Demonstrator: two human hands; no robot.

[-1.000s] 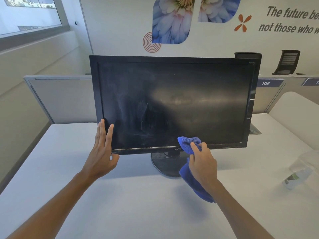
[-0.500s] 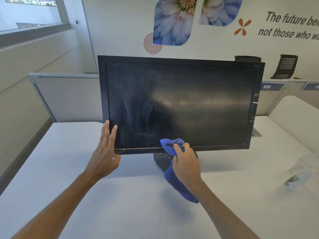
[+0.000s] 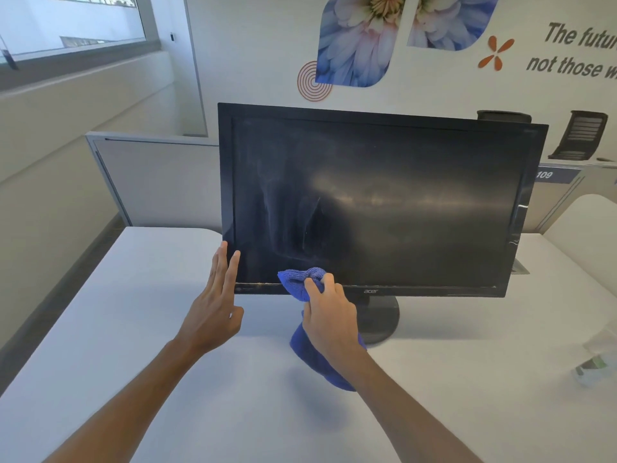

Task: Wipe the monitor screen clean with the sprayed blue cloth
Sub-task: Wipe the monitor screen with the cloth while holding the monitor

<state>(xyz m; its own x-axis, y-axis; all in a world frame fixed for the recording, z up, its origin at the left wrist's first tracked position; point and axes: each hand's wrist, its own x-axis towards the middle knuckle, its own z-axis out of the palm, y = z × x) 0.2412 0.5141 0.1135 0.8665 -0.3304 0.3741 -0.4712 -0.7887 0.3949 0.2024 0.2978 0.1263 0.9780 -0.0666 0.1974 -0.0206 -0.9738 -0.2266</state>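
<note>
A black monitor (image 3: 384,202) stands on a white desk (image 3: 140,329), its dark screen streaked with pale smears on the left half. My right hand (image 3: 329,317) grips a bunched blue cloth (image 3: 302,282) and presses it against the screen's bottom edge, left of the logo; the rest of the cloth hangs below my wrist. My left hand (image 3: 217,302) is flat with fingers extended, fingertips touching the monitor's lower left corner.
A clear spray bottle (image 3: 597,359) lies on the desk at the far right. Grey partition panels (image 3: 157,185) run behind the desk. The monitor's round base (image 3: 384,320) sits just right of my right hand.
My right hand has slid the cloth leftward along the bottom edge of the screen. My left hand stays at the lower left corner. The view has shifted left.
</note>
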